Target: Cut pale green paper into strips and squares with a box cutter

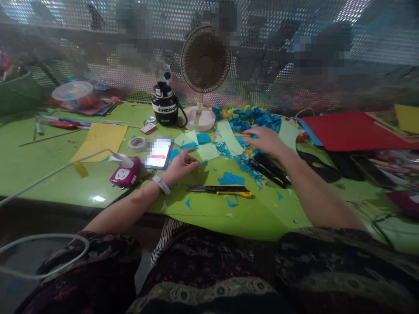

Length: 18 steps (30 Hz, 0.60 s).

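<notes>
My left hand (181, 166) rests on the green table (39, 170), fingers loosely curled, pointing at small blue and pale green paper squares (203, 146). A white band sits on that wrist. Just left of it lies a lit phone (159, 153). My right hand (263, 138) reaches further back, fingers spread flat over a heap of blue and yellow folded paper pieces (252, 117). A yellow utility knife (225, 190) lies near the front edge between my arms. Blue paper scraps (231, 179) are scattered around it.
A desk fan (204, 74) and a black jug (164, 104) stand at the back. A tape roll (137, 143), yellow sheet (100, 140), pink power adapter (126, 173) with white cable lie left. Red paper (350, 131) lies right; black tools (270, 168) sit under my right forearm.
</notes>
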### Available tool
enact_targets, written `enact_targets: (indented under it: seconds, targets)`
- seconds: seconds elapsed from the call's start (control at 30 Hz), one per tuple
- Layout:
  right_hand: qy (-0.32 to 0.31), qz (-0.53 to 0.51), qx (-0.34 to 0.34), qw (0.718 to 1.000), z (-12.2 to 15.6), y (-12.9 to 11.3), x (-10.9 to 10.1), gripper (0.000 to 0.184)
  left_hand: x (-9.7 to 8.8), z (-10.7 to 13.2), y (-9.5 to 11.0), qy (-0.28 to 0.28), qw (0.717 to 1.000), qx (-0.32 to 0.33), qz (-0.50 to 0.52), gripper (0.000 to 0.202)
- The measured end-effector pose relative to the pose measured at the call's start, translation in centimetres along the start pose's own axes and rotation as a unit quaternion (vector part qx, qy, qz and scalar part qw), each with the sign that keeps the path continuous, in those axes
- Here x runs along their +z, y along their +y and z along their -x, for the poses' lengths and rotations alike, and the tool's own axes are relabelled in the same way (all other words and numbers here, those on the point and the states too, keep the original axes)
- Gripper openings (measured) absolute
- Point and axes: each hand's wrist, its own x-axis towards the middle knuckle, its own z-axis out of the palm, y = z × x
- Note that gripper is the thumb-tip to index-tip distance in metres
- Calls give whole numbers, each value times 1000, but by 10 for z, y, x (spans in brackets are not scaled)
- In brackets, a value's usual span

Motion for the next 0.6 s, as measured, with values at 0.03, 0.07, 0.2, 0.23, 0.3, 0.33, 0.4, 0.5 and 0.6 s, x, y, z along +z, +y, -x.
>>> enact_targets:
  seconds: [0.03, 0.07, 0.2, 0.23, 0.3, 0.33, 0.4, 0.5, 0.6]
  targets:
    - [-24, 27, 33, 999, 10, 18, -7, 45, 0, 0, 0, -1, 1000, -1, 3, 57]
    - [-53, 55, 65, 995, 20, 36, -11, 46, 1, -1, 0, -3, 1000, -1, 8, 57]
    - [-140, 124, 146, 971, 60, 89, -13, 46, 3, -2, 0, -7, 1000, 1, 19, 55]
    - [-144, 129, 151, 969, 68, 95, -11, 45, 4, -2, 0, -7, 1000, -1, 17, 55]
    - [-140, 135, 155, 969, 79, 100, -6, 37, 4, -3, 1, -7, 1000, -7, 14, 55]
    - [-135, 139, 158, 968, 83, 99, -3, 31, 4, -2, 1, -8, 1000, -10, 14, 56]
    - [-124, 149, 167, 967, 86, 96, 2, 20, 3, -2, 2, -7, 1000, -17, 16, 57]
    - [-109, 161, 181, 964, 86, 90, 6, 19, 3, -2, 3, -2, 999, -25, 22, 58]
    - [-89, 169, 199, 961, 84, 87, 7, 27, 3, -2, 4, -2, 999, -23, 23, 60]
